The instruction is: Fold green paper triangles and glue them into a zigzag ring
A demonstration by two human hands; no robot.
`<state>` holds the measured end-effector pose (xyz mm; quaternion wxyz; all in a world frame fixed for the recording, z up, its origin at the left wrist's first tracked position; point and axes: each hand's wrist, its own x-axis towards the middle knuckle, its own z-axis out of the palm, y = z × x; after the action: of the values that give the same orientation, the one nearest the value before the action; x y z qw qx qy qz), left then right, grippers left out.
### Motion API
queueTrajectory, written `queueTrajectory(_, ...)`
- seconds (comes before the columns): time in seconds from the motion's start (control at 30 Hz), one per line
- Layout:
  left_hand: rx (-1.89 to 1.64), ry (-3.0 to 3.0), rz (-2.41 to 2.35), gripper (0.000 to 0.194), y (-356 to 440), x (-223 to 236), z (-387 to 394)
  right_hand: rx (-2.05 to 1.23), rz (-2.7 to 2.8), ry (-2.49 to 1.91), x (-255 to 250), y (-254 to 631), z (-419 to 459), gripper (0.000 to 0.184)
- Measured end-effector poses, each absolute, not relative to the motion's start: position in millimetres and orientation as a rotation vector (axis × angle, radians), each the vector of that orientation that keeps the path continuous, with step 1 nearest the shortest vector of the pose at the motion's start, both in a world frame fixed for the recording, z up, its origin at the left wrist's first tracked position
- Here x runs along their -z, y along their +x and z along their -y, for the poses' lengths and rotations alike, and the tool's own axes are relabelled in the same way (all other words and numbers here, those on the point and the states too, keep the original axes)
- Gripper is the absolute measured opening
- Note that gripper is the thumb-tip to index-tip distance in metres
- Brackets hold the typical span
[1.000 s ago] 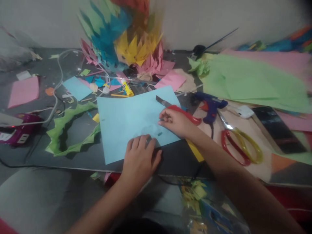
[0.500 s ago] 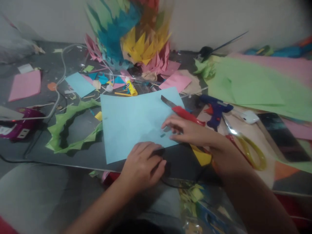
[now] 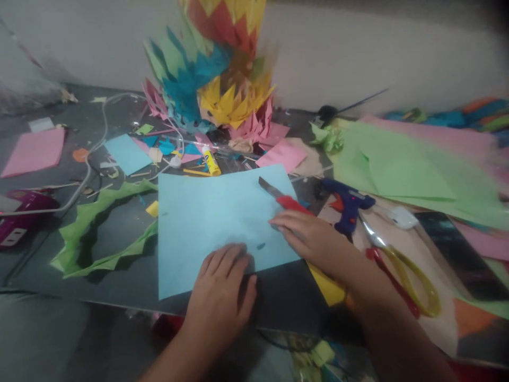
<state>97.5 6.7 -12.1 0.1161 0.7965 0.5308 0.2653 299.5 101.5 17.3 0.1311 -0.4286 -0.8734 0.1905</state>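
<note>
A light blue sheet of paper [image 3: 199, 212] lies flat on the dark table in front of me. My left hand [image 3: 222, 281] rests on its front edge, fingers stretched forward and thumb apart. On the sheet's right side lies my right hand [image 3: 308, 233], palm down with fingers extended, holding nothing that I can see. Just beyond those fingers is a knife with a red handle [image 3: 292, 203], its dark blade lying across the paper. A small dark scrap [image 3: 261, 246] sits on the sheet between my hands.
Left of the sheet lies a green zigzag paper ring [image 3: 79, 228]. Behind stand colourful pointed paper crowns [image 3: 234, 101] and a yellow glue stick [image 3: 211, 161]. To the right are a blue glue gun [image 3: 350, 201], scissors [image 3: 413, 276], a phone [image 3: 461, 254] and green paper [image 3: 413, 164].
My left hand has moved forward onto the paper, with its fingers straighter. My right hand's curled fingers have straightened and lowered onto the sheet. The whole view has shifted, with things appearing lower.
</note>
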Motion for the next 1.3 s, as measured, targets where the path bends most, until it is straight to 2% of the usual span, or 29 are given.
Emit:
queueTrajectory(0.13, -0.584, 2.416, -1.618, 0.04, 102, 10, -9, -0.4, 2.633, -1.2, -11, 296, -91, 0.032)
queueTrajectory(0.33, -0.493, 2.473, -1.713, 0.044, 109, 11, -13, -0.119, 2.693, -1.115, -15, 306, -55, 0.031)
queueTrajectory(0.53, -0.447, 2.485, -1.668, 0.038, 110, 9, -14, -0.291, 2.548, -1.264, -23, 313, -39, 0.024)
queueTrajectory(0.67, -0.496, 2.613, -1.358, 0.034, 104, 8, -15, -0.32, 2.473, -1.299, -7, 312, -46, 0.019)
queueTrajectory(0.73, -0.465, 2.622, -1.323, 0.041, 105, 8, -16, -0.427, 2.433, -1.316, -2, 314, -51, 0.018)
queueTrajectory(0.83, -0.373, 2.565, -1.402, 0.063, 115, 7, -12, -0.617, 2.348, -1.349, -4, 319, -60, 0.017)
queueTrajectory(0.9, -0.35, 2.598, -1.203, 0.071, 127, 7, -2, -0.744, 2.296, -1.372, -9, 321, -64, 0.017)
queueTrajectory(0.93, -0.36, 2.636, -1.002, 0.066, 133, 7, 5, -0.799, 2.279, -1.382, -12, 321, -66, 0.017)
queueTrajectory(1.0, -0.437, 2.702, -0.482, 0.04, 144, 8, 16, -0.893, 2.259, -1.418, -16, 320, -69, 0.017)
queueTrajectory(1.07, -0.533, 2.672, -0.219, 0.032, 150, 7, 22, -0.966, 2.241, -1.452, -18, 319, -70, 0.017)
queueTrajectory(1.13, -0.64, 2.626, -0.473, 0.034, 151, 5, 21, -1.005, 2.209, -1.457, -17, 319, -70, 0.017)
queueTrajectory(1.23, -0.588, 2.487, -1.201, 0.05, 148, 1, 15, -1.01, 2.19, -1.442, -16, 318, -71, 0.016)
queueTrajectory(1.3, -0.511, 2.504, -1.131, 0.054, 146, 0, 14, -0.998, 2.22, -1.466, -17, 315, -72, 0.015)
